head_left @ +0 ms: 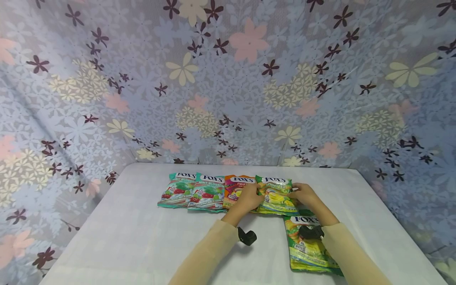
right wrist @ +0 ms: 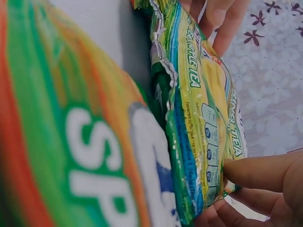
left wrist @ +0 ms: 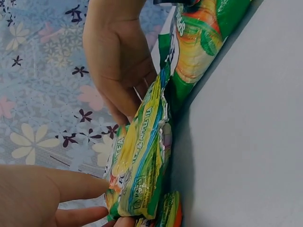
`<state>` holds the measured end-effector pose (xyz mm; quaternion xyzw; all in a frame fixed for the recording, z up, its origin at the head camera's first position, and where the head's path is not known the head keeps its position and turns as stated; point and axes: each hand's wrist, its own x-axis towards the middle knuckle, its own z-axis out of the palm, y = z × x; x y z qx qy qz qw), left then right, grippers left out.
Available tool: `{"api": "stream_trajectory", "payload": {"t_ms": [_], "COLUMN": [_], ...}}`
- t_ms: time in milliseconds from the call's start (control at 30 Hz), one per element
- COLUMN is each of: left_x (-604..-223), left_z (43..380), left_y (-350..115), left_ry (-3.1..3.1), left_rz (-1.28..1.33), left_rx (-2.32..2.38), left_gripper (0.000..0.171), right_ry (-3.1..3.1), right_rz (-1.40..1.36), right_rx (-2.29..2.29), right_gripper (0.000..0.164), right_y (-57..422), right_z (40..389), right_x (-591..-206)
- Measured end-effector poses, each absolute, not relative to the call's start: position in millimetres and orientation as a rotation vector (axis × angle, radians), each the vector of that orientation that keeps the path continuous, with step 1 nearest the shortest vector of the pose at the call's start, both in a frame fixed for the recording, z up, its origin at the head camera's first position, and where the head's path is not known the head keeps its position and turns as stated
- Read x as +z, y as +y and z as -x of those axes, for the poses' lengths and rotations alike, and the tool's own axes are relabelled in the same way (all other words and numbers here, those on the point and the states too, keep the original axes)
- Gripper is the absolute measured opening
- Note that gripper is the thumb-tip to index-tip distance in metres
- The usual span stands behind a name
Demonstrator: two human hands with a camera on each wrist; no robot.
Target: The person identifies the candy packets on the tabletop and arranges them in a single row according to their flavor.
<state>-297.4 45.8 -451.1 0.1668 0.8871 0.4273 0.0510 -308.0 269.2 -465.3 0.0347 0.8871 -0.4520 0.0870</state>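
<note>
A green and yellow Fox's Spring Tea candy bag (head_left: 276,196) lies at the right end of a row of bags. My left hand (head_left: 250,196) pinches its left edge, overlapping the orange Fox's Fruits candy bag (head_left: 230,192) in the head view. At the opposite edge, my right hand (head_left: 305,194) pinches the same Spring Tea bag, thumb on its front in the right wrist view. Another green Fox's candy bag (head_left: 303,249) lies nearer, partly hidden under my right wrist and sleeve.
Two teal Fox's Mint Blossom candy bags, one (head_left: 178,192) at the far left and one (head_left: 207,194) beside it, overlap in the row. Everything lies on a white-covered table (head_left: 135,237). Flowered cloth (head_left: 228,91) rises behind and along both sides.
</note>
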Motion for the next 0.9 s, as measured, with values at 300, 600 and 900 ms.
{"api": "stream_trajectory", "payload": {"t_ms": [300,600,900], "left_x": [-453.2,-452.4,-448.3], "left_z": [293.0,288.0,271.0], "left_y": [45.1,46.4,52.5], "left_ry": [2.697,2.751,2.824], "left_rz": [-0.562,-0.541,-0.57], "left_rx": [1.362,1.335,1.454], "left_gripper": [0.037,0.036,0.03], "right_ry": [2.641,2.622,2.616], "right_rz": [-0.135,-0.114,-0.086], "right_rx": [-1.313,-1.361,-1.344], "right_gripper": [0.058,0.067,0.074], "right_y": [268.1,268.7,265.0], "right_z": [305.2,300.0,289.4], "right_x": [-466.7,-464.8,-453.4]}}
